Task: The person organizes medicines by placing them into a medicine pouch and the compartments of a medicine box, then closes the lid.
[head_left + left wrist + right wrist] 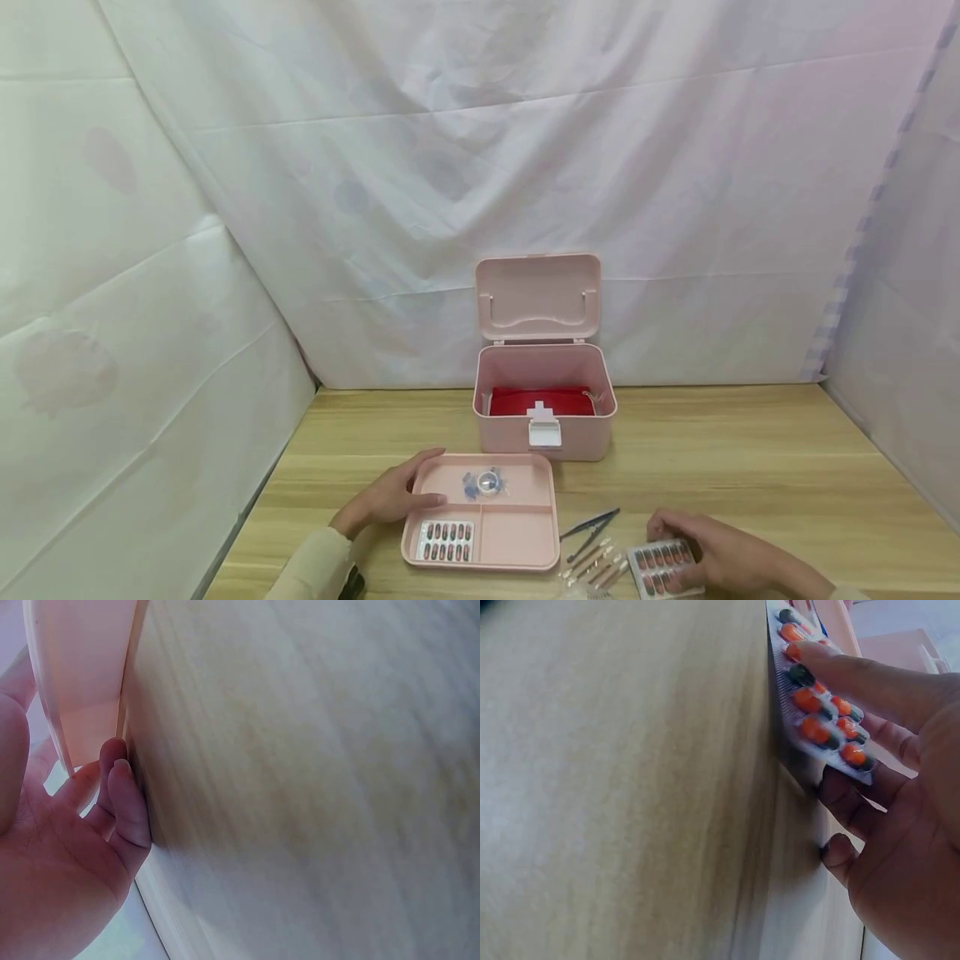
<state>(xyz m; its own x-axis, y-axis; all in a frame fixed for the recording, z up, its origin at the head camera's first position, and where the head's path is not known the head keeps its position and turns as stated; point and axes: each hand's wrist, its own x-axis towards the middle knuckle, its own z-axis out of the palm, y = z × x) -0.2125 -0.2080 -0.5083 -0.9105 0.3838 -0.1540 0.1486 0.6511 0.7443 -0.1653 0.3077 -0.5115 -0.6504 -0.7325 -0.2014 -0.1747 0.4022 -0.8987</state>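
Observation:
At the left edge of a pink divided tray [517, 537], my left hand [390, 496] grips the rim, thumb over the inside and fingers along the outer side. A blister pack of capsules [446, 542] lies in the tray's front left compartment. The back compartment holds a small clear round item with blue bits [487, 482], too small to identify. To the right of the tray, my right hand [723, 550] pinches a second blister pack [810, 712] of orange and dark green capsules. That pack is tilted, one edge close to the tabletop in the right wrist view.
Behind the tray stands a pink box [545, 442] with its lid raised and a red pouch [540, 402] inside. Dark tweezers [592, 533] and several packaged cotton swabs [596, 565] lie between the tray and my right hand. White cloth [450, 192] hangs around the wooden table.

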